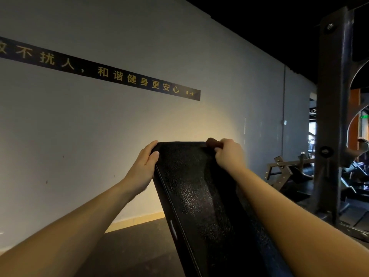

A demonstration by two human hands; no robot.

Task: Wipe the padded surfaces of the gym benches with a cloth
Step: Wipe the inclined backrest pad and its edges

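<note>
The black padded bench backrest (pixel 199 196), covered in grained vinyl with a stitched seam along its left edge, rises at an incline from the lower frame to mid-frame. Its surface is lit and shows a slight sheen. Behind it stands a plain grey wall (pixel 99 126) carrying a long black strip banner with gold characters (pixel 119 76). A pale wood-coloured skirting (pixel 139 219) runs along the wall's base above the dark floor (pixel 135 246).

To the right, a dark steel upright post with bolt heads (pixel 329 116) stands close to the camera and blocks part of the room beyond. Past it, a low dark metal machine frame (pixel 283 168) sits near the wall.

The left hand (pixel 142 168) grips the backrest's top left corner, its fingers (pixel 149 145) held together over the top edge and the thumb lying on the pad face. The right hand (pixel 229 154) is curled round a bunched brown cloth (pixel 212 142), holding it against the top right edge of the pad. Both forearms are extended forward.
</note>
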